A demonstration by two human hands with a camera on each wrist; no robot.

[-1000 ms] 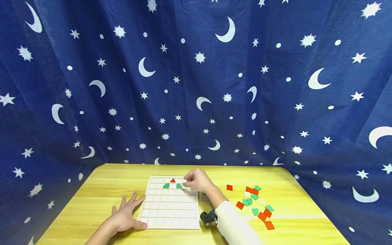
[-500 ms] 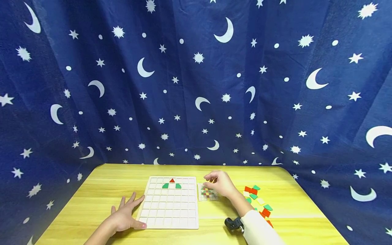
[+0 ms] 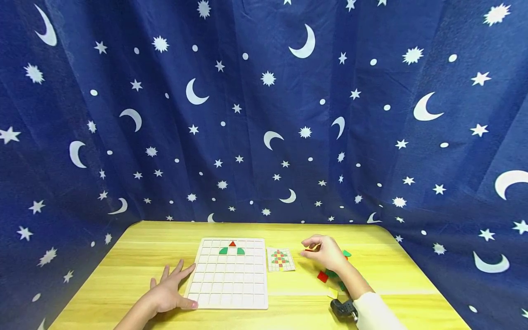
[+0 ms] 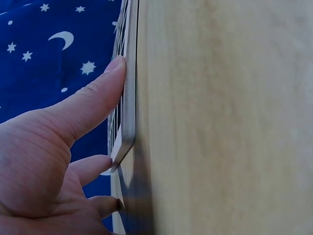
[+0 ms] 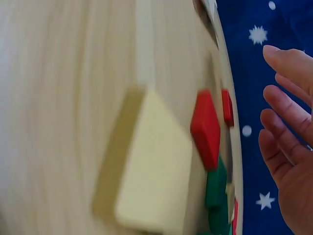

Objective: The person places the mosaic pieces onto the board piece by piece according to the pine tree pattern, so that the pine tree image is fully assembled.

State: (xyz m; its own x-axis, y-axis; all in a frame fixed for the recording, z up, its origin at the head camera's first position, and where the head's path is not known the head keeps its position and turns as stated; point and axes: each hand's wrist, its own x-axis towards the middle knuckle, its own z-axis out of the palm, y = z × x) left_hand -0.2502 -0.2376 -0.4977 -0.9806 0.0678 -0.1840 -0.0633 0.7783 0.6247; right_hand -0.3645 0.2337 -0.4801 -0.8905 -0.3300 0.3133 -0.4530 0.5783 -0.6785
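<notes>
My left hand [image 3: 169, 288] lies at the left edge of a white grid board [image 3: 231, 284], fingers spread. In the left wrist view, the thumb [image 4: 98, 100] rests on the board's rim. On the board are a red triangle [image 3: 233, 244] and two green quarter-round pieces [image 3: 223, 250] below it. My right hand [image 3: 327, 254] hovers right of the pattern card, loosely curled, over a red square [image 3: 308, 250]. The right wrist view shows a gap between its thumb and fingers, and a red tile [image 5: 227, 107] apart from the fingertips.
A small pattern card [image 3: 281, 260] with a tree picture lies right of the board. Loose pieces lie near the right forearm, partly hidden: a red tile [image 3: 322, 276], a pale yellow tile [image 3: 332, 293] and green ones [image 3: 347, 253]. A starry blue curtain [image 3: 247, 114] hangs behind.
My right hand has moved right, from the board past the card to the red square, uncovering the card. The left hand and the board pieces stay put.
</notes>
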